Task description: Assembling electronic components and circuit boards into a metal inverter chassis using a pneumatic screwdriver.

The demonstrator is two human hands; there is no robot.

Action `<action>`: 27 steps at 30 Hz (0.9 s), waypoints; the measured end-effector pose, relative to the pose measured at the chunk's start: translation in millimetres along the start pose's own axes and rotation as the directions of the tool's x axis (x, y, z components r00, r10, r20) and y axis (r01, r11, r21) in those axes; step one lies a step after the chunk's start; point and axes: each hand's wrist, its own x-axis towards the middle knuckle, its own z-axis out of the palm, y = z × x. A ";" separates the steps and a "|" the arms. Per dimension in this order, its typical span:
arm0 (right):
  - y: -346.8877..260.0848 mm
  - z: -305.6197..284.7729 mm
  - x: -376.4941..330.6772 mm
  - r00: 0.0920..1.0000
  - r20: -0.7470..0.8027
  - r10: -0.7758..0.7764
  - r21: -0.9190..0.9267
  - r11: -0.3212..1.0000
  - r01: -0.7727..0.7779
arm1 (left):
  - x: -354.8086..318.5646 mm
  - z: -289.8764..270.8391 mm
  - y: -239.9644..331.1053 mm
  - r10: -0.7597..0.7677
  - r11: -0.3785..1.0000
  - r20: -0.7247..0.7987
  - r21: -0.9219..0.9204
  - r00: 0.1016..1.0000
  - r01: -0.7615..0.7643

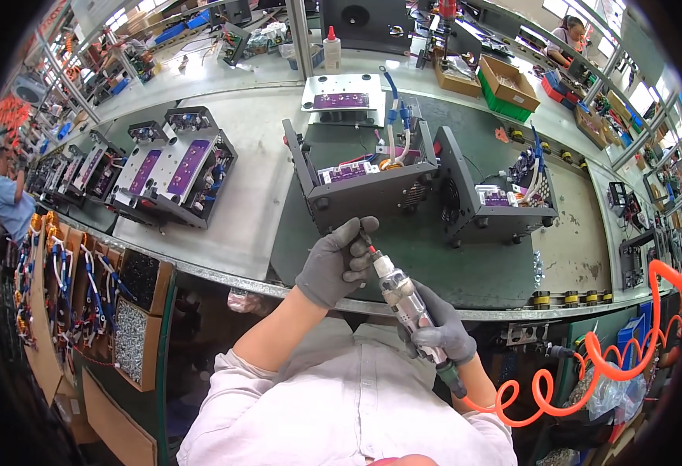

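My right hand (pixel 448 332), in a grey glove, is wrapped round an air screwdriver (pixel 400 293) with a clear and white body. Its bit points up and away from me, toward the bench. My left hand (pixel 330 268), also gloved, has its fingers closed at the bit's tip. What they pinch there is too small to make out. Just beyond them stands a dark metal housing (pixel 372 190) with a purple circuit board and upright blue-and-white cables. A similar housing (pixel 504 220) sits to its right, apart from both hands.
An orange coiled air hose (pixel 544 384) runs right from the screwdriver. More housings (pixel 174 171) line the bench at left. Below them are boxes of screws (pixel 132 342) and hanging cables (pixel 65 279). A silver plate assembly (pixel 342 97), white bottle (pixel 331 50) and cardboard box (pixel 509 80) stand behind.
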 end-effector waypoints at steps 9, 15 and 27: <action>9.5 6.6 4.8 0.970 -0.079 -0.230 -0.682 0.723 0.116 | 1.1 12.3 -20.4 0.335 0.877 -0.354 0.455 0.873 -0.153; 19.7 -2.1 10.8 0.939 -0.110 -0.325 -0.572 0.794 0.208 | -10.2 16.6 -14.3 0.296 0.819 -0.340 0.572 0.893 -0.054; 9.5 -7.7 14.9 0.935 -0.244 -0.258 -0.276 0.943 0.188 | 143.2 29.9 159.3 -0.049 -0.938 -0.039 0.346 0.998 -0.033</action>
